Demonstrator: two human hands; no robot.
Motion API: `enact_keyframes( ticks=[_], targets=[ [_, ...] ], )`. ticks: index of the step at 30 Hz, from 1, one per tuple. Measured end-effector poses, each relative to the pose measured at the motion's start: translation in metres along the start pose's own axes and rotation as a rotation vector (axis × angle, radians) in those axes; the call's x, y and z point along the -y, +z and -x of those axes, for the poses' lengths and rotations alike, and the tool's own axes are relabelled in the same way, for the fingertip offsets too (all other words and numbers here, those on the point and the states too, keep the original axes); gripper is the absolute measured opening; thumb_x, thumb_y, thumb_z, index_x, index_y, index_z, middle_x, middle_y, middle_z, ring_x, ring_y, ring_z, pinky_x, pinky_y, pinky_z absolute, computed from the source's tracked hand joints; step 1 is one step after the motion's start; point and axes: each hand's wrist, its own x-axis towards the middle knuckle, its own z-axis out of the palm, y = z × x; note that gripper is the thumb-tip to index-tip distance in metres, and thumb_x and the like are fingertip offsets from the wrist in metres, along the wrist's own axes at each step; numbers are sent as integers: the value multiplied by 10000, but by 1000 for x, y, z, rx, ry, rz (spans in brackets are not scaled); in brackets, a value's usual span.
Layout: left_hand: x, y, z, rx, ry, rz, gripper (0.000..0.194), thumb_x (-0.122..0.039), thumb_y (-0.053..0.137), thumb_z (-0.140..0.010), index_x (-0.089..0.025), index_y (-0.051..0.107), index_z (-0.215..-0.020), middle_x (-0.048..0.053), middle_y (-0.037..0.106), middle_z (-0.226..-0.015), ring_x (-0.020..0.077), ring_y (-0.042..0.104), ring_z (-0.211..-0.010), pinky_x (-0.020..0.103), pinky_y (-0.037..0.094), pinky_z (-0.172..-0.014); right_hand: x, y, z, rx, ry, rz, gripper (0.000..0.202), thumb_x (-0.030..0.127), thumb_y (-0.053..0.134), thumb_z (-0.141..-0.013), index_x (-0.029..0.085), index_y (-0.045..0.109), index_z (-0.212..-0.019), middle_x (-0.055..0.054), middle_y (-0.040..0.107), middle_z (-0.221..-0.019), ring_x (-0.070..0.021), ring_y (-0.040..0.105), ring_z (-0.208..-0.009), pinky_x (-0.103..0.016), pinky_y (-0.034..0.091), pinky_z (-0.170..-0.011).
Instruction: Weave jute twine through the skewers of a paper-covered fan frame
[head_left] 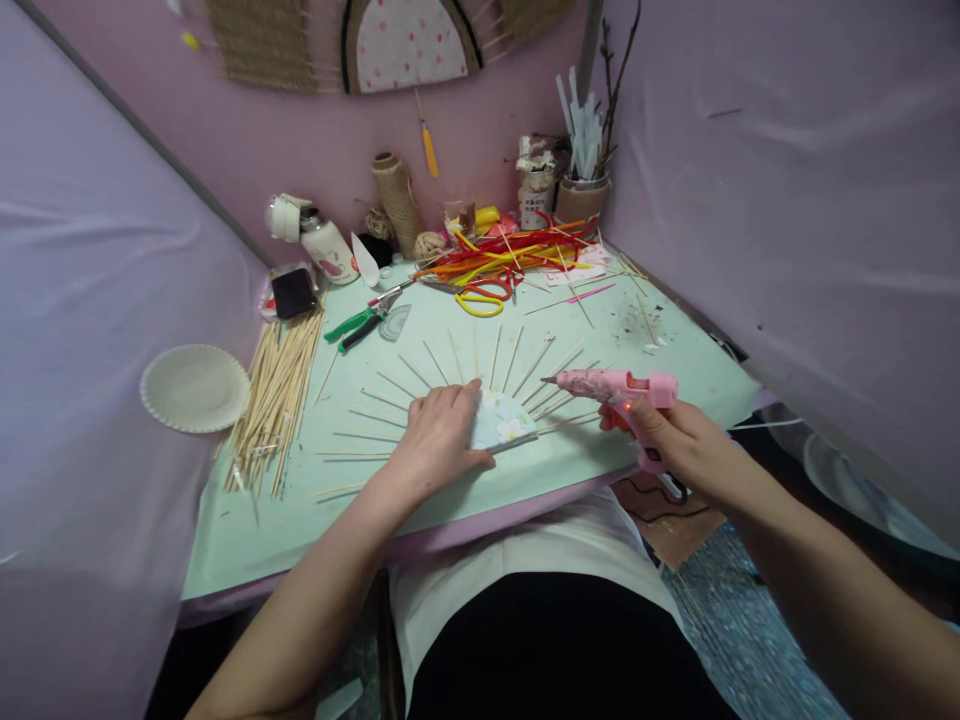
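Observation:
My left hand [442,425] lies flat on a half-round, flower-patterned piece [504,418], fingers stretched out, covering its left part. Thin wooden sticks [495,358] fan out like rays from the curved edge of that piece. In my right hand [679,435] is a pink hot glue gun [619,388], my fingers wrapped round its handle. A small orange light glows on the gun. Its nozzle points left, above the right-hand sticks of the fan. From this angle I cannot tell whether the nozzle touches a stick.
Loose wooden sticks [274,400] lie in a pile at the left, beside a white scalloped plate [195,388]. Farther back are green-handled pliers [356,325], scissors [480,303], red and yellow strips [510,255], a twine spool [396,200] and a bottle [328,245]. Fabric walls enclose the table.

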Motion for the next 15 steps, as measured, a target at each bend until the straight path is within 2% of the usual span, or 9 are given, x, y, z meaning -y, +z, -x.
enact_keyframes(
  ticks=[6, 10, 15],
  targets=[
    [0, 1, 1, -6, 12, 10, 885, -450, 734, -699, -194, 321, -1438, 161, 516, -1337, 351, 451, -1229, 465, 371, -959, -2, -2, -1, -22, -28, -35, 567, 679, 393, -882, 206, 687, -779, -56, 645, -714, -172, 529, -597, -264, 436, -463],
    [0, 1, 2, -8, 16, 1, 873, -440, 729, -709, -199, 320, -1441, 160, 520, -1329, 344, 453, -1235, 467, 368, -966, -7, -9, 0, -58, 68, -73, 580, 688, 421, -866, 174, 685, -827, -87, 672, -851, -166, 547, -618, -251, 443, -444],
    [0, 2, 1, -5, 19, 5, 844, -431, 723, -719, -196, 338, -1432, 157, 515, -1343, 338, 459, -1235, 481, 362, -980, -14, -30, 1, -224, 143, -33, 613, 723, 440, -834, 167, 696, -872, -95, 651, -819, -160, 524, -578, -261, 434, -430]
  ],
)
